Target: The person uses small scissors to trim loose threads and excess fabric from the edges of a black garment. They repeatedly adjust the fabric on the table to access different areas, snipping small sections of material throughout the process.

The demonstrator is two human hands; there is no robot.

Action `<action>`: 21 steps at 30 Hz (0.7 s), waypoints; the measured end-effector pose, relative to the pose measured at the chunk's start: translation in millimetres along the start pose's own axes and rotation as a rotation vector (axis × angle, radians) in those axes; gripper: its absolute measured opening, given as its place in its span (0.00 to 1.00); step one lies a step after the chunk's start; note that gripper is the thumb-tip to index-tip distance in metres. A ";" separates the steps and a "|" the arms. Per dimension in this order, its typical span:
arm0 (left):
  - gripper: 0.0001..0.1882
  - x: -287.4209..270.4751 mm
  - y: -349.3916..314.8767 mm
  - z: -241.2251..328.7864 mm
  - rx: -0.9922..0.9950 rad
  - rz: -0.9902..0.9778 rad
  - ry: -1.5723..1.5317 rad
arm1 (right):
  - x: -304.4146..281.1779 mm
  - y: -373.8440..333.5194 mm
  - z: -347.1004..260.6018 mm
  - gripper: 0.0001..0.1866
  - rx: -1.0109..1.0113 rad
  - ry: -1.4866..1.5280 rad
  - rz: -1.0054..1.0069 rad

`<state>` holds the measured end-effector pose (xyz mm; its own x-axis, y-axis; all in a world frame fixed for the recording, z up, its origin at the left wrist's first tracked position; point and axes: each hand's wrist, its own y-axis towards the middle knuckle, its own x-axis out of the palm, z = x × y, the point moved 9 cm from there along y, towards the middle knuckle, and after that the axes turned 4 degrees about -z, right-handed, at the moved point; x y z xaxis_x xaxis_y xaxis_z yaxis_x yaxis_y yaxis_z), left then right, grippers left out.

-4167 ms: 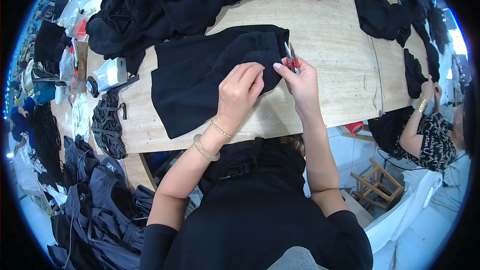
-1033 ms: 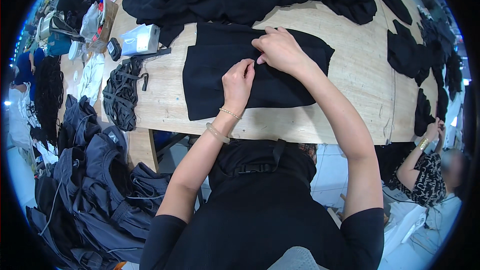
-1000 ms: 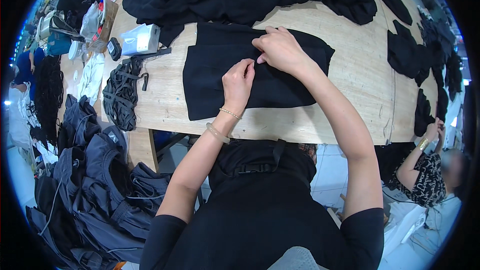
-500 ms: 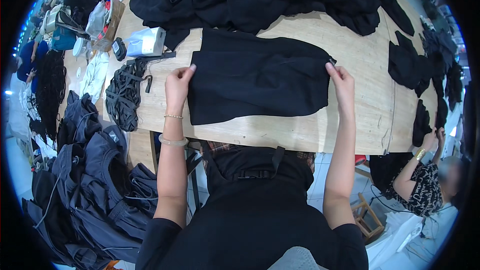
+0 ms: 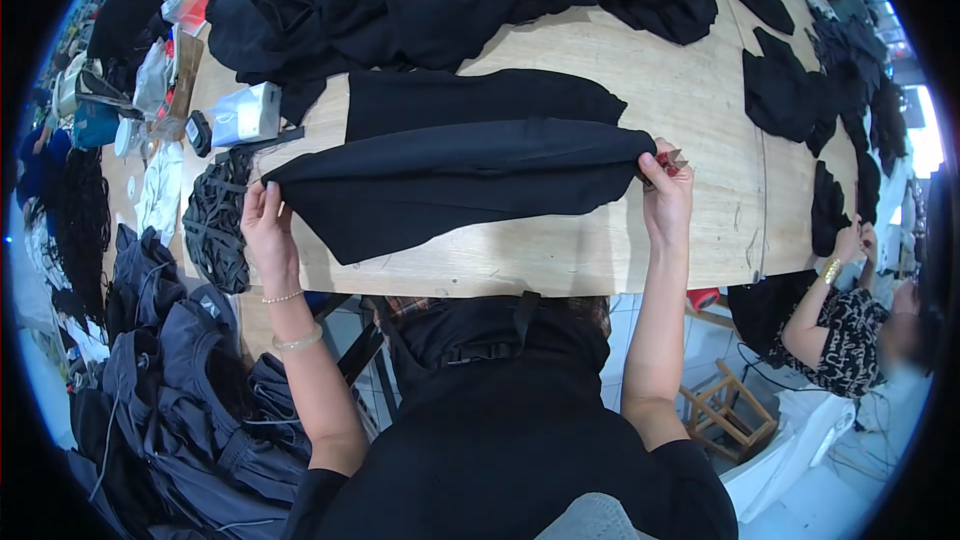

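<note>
A dark fabric piece is stretched sideways in front of me, partly raised off the wooden table. My left hand pinches its left corner, fingers closed. At its right end the closed fingers of my right hand grip the cloth edge. Thread snips with red on them and a pointed metal tip also show in that hand, partly covered by the fingers. Behind the raised cloth lies a second black fabric piece, flat on the table and partly hidden.
A big heap of black fabric fills the far side. To the left are a coil of dark straps, a white box and piled grey garments. More black pieces lie right, near another person. A wooden stool stands below.
My left hand has moved left and toward me, lifting and pulling the upper cloth's corner out. More of the piece behind shows. The snips have come into sight in my right hand.
</note>
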<state>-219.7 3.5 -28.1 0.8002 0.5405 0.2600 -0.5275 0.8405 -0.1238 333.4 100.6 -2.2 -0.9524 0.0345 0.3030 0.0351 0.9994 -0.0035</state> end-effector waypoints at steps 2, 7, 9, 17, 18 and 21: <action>0.03 -5.0 0.2 2.7 0.024 -0.029 -0.017 | 1.9 -4.2 -6.1 0.04 -0.027 -0.001 -0.058; 0.04 -8.3 -0.8 9.6 0.071 -0.096 -0.061 | 12.0 -12.2 -29.6 0.05 -0.108 -0.027 -0.114; 0.04 -8.6 0.2 11.3 0.082 -0.114 -0.069 | 16.8 -14.4 -38.2 0.05 -0.125 -0.035 -0.136; 0.04 -8.9 1.9 18.7 0.103 -0.132 -0.083 | 30.3 -20.5 -62.3 0.07 -0.213 -0.053 -0.214; 0.04 -8.9 2.0 19.3 0.105 -0.128 -0.086 | 31.0 -20.7 -63.4 0.07 -0.220 -0.052 -0.227; 0.05 -9.2 2.8 19.7 0.109 -0.120 -0.090 | 32.2 -21.4 -66.7 0.07 -0.235 -0.050 -0.254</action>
<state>-234.1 0.1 -12.0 0.8328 0.4270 0.3523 -0.4616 0.8870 0.0160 322.2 79.9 71.2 -0.9531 -0.2091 0.2190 -0.1417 0.9472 0.2878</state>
